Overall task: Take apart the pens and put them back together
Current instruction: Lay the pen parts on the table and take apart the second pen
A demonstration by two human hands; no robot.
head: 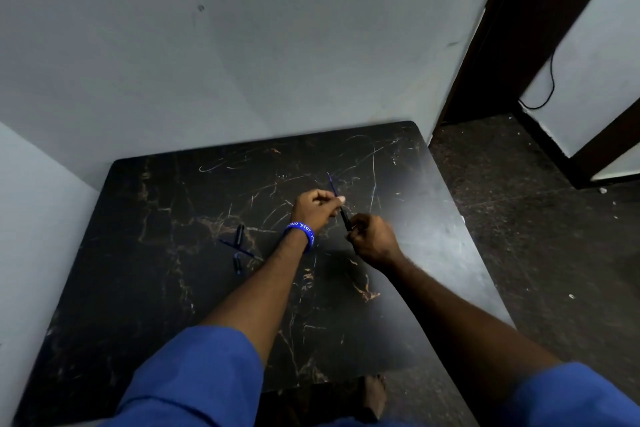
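Observation:
Above the middle of the black marble-patterned table, my left hand, with a blue wristband, pinches a thin blue refill that sticks up and away from the fingers. My right hand is closed on the lower end of a black pen barrel. The refill runs down into the barrel's top end between the two hands. To the left on the table lie loose parts: a black pen piece, a thin blue refill and a short dark cap-like piece.
The table stands in a corner, with a grey wall behind it and another on its left. Dark speckled floor and a dark door frame lie to the right. A foot shows below the table's near edge.

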